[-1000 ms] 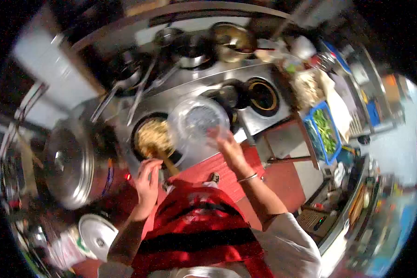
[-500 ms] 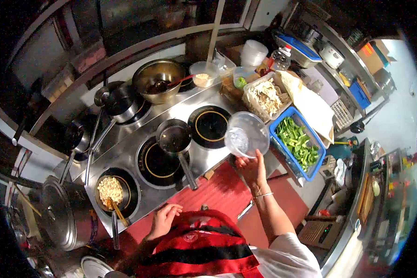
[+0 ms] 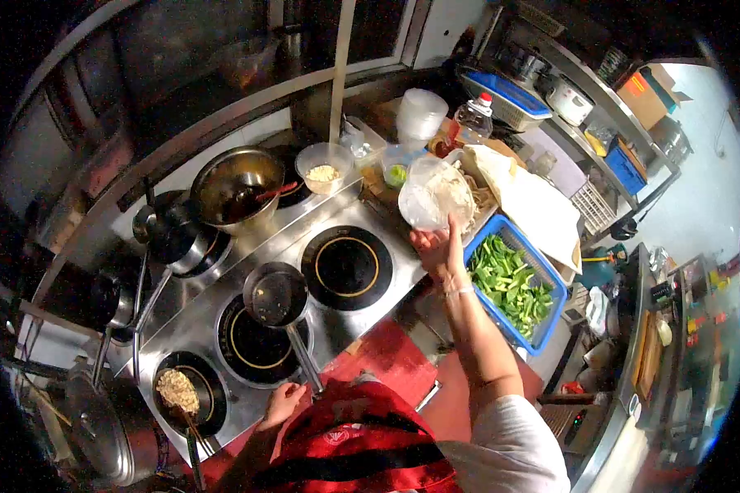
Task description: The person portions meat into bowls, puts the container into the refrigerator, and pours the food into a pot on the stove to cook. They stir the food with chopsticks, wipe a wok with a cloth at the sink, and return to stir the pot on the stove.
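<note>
My right hand (image 3: 437,251) grips a clear plastic bowl (image 3: 427,195) by its near edge. The bowl is over a container of pale shredded food (image 3: 479,197), just above a blue basket of cut greens (image 3: 510,283). My left hand (image 3: 285,403) is low at the stove's front edge, near the handle of a small dark pan (image 3: 276,296); its fingers are small and partly curled, and whether they touch anything is unclear. At the left a pan of pale food (image 3: 178,391) sits on a burner with wooden chopsticks in it.
A large metal bowl (image 3: 238,191) with dark contents and a tub of pale bits (image 3: 324,174) stand behind the burners. Stacked clear bowls (image 3: 422,115) and a red-capped bottle (image 3: 474,115) are at the back. A large lidded pot (image 3: 99,423) stands lower left.
My right hand has carried the clear bowl from the stove, past the burners, to above the shredded food. My left hand has drawn away from the pan with chopsticks. The view has turned rightward.
</note>
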Demonstrator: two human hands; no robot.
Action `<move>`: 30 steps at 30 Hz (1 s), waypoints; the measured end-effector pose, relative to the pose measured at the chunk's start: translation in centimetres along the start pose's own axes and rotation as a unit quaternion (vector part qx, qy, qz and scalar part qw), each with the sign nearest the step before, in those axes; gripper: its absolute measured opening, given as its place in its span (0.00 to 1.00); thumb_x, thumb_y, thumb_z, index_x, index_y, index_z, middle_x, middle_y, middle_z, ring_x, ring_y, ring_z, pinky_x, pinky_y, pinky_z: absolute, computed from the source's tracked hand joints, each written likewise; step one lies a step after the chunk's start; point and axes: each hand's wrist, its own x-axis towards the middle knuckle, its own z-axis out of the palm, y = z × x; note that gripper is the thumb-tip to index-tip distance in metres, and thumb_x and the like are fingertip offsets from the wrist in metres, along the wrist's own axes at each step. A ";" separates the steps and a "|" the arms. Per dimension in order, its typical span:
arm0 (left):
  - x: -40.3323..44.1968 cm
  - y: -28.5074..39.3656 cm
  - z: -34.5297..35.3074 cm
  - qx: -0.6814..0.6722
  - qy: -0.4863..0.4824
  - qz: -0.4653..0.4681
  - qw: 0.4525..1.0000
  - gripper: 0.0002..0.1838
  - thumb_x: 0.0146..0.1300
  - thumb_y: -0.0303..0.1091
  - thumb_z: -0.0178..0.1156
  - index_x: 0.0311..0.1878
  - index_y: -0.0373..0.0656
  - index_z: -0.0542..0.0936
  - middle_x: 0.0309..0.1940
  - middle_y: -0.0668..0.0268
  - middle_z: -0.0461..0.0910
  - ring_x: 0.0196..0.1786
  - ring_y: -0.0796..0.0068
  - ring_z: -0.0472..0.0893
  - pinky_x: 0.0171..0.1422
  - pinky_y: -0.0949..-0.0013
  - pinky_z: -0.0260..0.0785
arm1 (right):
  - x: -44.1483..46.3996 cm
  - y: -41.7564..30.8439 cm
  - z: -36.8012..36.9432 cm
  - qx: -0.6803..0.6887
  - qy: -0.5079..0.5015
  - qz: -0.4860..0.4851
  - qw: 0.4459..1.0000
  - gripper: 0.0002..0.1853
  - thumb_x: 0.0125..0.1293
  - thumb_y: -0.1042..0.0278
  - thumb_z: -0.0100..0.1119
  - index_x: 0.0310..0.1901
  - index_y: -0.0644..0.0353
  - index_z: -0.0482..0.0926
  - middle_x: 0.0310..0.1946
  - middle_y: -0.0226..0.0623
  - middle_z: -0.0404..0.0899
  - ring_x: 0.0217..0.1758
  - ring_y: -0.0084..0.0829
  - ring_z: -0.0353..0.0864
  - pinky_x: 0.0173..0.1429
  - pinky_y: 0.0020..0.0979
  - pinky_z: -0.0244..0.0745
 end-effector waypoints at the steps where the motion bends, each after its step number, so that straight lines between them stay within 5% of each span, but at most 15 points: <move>1: 0.5 -0.1 0.2 -0.010 0.002 0.000 1.000 0.20 0.61 0.46 0.64 0.43 0.36 0.79 0.28 0.65 0.81 0.31 0.72 0.79 0.38 0.68 0.71 | 2.3 -0.6 0.6 -0.002 0.049 -0.006 0.999 0.43 0.57 0.38 0.64 0.59 0.69 0.61 0.45 0.47 0.74 0.44 0.43 0.78 0.51 0.41 0.77; 4: 2.3 2.1 0.8 -0.048 -0.011 -0.043 0.998 0.21 0.61 0.48 0.64 0.42 0.36 0.80 0.25 0.66 0.79 0.30 0.74 0.76 0.37 0.67 0.69 | 10.0 -4.3 3.6 0.008 0.036 0.014 0.999 0.44 0.55 0.34 0.63 0.59 0.66 0.63 0.46 0.46 0.74 0.39 0.43 0.78 0.45 0.43 0.79; 5: 3.6 -1.8 3.1 -0.243 0.021 0.006 0.970 0.21 0.61 0.48 0.64 0.40 0.35 0.80 0.25 0.66 0.78 0.29 0.74 0.75 0.37 0.67 0.68 | 13.2 -5.6 4.4 -0.002 0.022 0.013 1.000 0.44 0.55 0.33 0.63 0.60 0.63 0.63 0.47 0.46 0.74 0.42 0.43 0.77 0.46 0.42 0.79; 7: 6.2 -8.7 7.6 -0.635 0.016 0.126 0.762 0.21 0.61 0.49 0.64 0.35 0.35 0.81 0.24 0.66 0.77 0.26 0.74 0.73 0.36 0.66 0.66 | 19.1 -9.1 6.8 -0.031 -0.027 -0.028 0.999 0.48 0.53 0.33 0.65 0.65 0.60 0.58 0.61 0.46 0.65 0.57 0.45 0.70 0.57 0.45 0.72; 9: 5.2 -2.9 5.8 -0.206 0.030 -0.041 0.977 0.21 0.61 0.48 0.64 0.34 0.34 0.81 0.24 0.65 0.79 0.27 0.73 0.75 0.38 0.66 0.69 | 24.4 -12.6 9.9 -0.088 -0.101 -0.123 0.983 0.54 0.53 0.30 0.63 0.70 0.59 0.48 0.64 0.49 0.60 0.55 0.47 0.70 0.61 0.49 0.70; 10: 4.9 0.3 5.1 0.036 0.031 -0.127 0.991 0.21 0.61 0.48 0.64 0.34 0.34 0.82 0.24 0.64 0.80 0.27 0.73 0.77 0.40 0.66 0.70 | 25.7 -13.9 11.1 -0.108 -0.052 -0.121 0.985 0.56 0.54 0.29 0.61 0.71 0.58 0.45 0.66 0.50 0.57 0.56 0.48 0.71 0.63 0.50 0.68; 11: 5.3 0.8 5.6 0.056 0.046 -0.083 0.994 0.21 0.61 0.48 0.64 0.33 0.35 0.82 0.24 0.63 0.80 0.26 0.73 0.76 0.39 0.65 0.70 | 26.9 -14.7 11.9 -0.127 0.000 -0.118 0.985 0.57 0.55 0.28 0.59 0.72 0.58 0.42 0.67 0.52 0.54 0.56 0.49 0.71 0.65 0.51 0.67; 13: 5.8 1.6 6.7 0.053 0.068 -0.031 0.996 0.20 0.61 0.47 0.64 0.31 0.35 0.82 0.23 0.63 0.79 0.26 0.74 0.76 0.37 0.65 0.69 | 29.4 -14.3 12.9 -0.131 -0.012 -0.053 0.990 0.48 0.60 0.28 0.53 0.67 0.64 0.58 0.54 0.55 0.71 0.53 0.46 0.77 0.60 0.51 0.72; 15: 6.6 2.6 8.3 -0.038 0.073 -0.044 0.996 0.20 0.61 0.47 0.64 0.31 0.35 0.81 0.23 0.64 0.78 0.27 0.75 0.75 0.35 0.65 0.68 | 29.9 -12.1 11.8 -0.193 -0.180 0.007 0.965 0.34 0.65 0.38 0.53 0.57 0.64 0.69 0.49 0.44 0.79 0.54 0.41 0.79 0.61 0.42 0.71; 16: 7.0 4.2 9.3 -0.073 0.098 -0.069 0.990 0.20 0.61 0.47 0.65 0.32 0.36 0.81 0.24 0.64 0.78 0.28 0.75 0.75 0.35 0.65 0.67 | 27.3 -9.7 12.7 -0.219 -0.153 -0.015 0.963 0.22 0.69 0.44 0.52 0.39 0.59 0.77 0.36 0.36 0.82 0.48 0.36 0.82 0.56 0.36 0.73; 18: 8.2 9.1 12.1 -0.110 0.177 -0.119 0.971 0.20 0.61 0.47 0.65 0.36 0.36 0.82 0.26 0.63 0.80 0.30 0.75 0.76 0.36 0.66 0.68 | 27.0 -4.6 9.6 -0.300 -0.146 -0.020 0.943 0.19 0.69 0.50 0.55 0.25 0.54 0.73 0.25 0.32 0.76 0.32 0.32 0.81 0.43 0.34 0.77; 20: 8.8 9.0 12.6 -0.089 0.145 -0.127 0.977 0.20 0.61 0.47 0.65 0.42 0.36 0.82 0.31 0.62 0.81 0.34 0.73 0.78 0.39 0.66 0.69 | 25.4 0.3 6.1 -0.382 -0.145 0.010 0.913 0.15 0.69 0.55 0.57 0.29 0.54 0.72 0.23 0.28 0.73 0.26 0.24 0.76 0.27 0.23 0.71; 23: 11.7 3.5 12.3 -0.050 -0.019 -0.065 0.996 0.22 0.62 0.46 0.64 0.48 0.36 0.81 0.37 0.59 0.83 0.40 0.70 0.81 0.45 0.66 0.72 | 27.1 6.9 1.8 -0.425 -0.154 0.013 0.892 0.12 0.66 0.57 0.60 0.37 0.54 0.72 0.28 0.29 0.77 0.25 0.21 0.75 0.27 0.19 0.68; 26: 12.0 8.1 12.4 -0.142 0.049 -0.030 0.988 0.18 0.63 0.42 0.63 0.46 0.35 0.81 0.38 0.56 0.83 0.40 0.68 0.81 0.46 0.64 0.73 | 24.3 9.0 6.0 -0.466 -0.014 0.093 0.880 0.23 0.62 0.53 0.64 0.51 0.58 0.70 0.29 0.31 0.77 0.26 0.23 0.78 0.28 0.20 0.71; 30: 11.0 8.2 12.6 -0.096 0.068 -0.037 0.992 0.16 0.63 0.40 0.62 0.44 0.35 0.82 0.38 0.56 0.84 0.40 0.67 0.82 0.47 0.64 0.74 | 27.1 12.7 7.9 -0.418 0.027 0.226 0.879 0.35 0.60 0.48 0.67 0.58 0.65 0.67 0.31 0.38 0.77 0.29 0.29 0.80 0.33 0.24 0.79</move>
